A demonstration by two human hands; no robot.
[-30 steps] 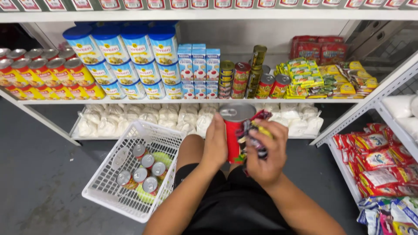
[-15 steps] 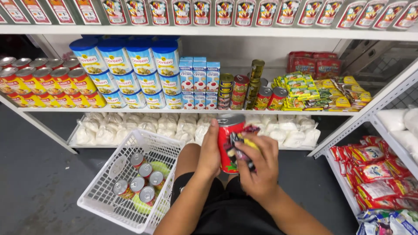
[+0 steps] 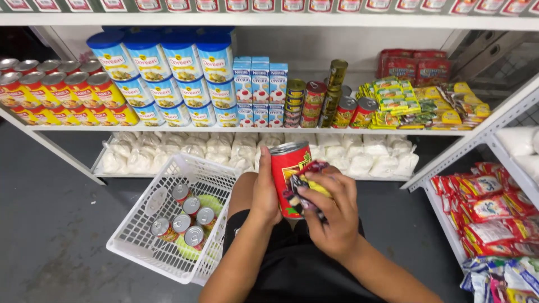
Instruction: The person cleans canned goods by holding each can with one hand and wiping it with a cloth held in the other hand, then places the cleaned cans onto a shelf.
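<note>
Two hands on one tall red can [image 3: 289,177] held upright over my lap: my left hand [image 3: 265,193] wraps its side, my right hand [image 3: 331,216] presses a dark crumpled cloth [image 3: 303,188] against the label. White basket [image 3: 143,235] of small tins [image 3: 185,221] sits at my left. Rubbing hard could, I reckon, twist the can loose and drop it.

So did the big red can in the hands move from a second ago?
Cannot tell for sure. The red can sat level with the bagged shelf edge before; now it sits slightly below, nearer the lap, but the camera moved too.
</note>
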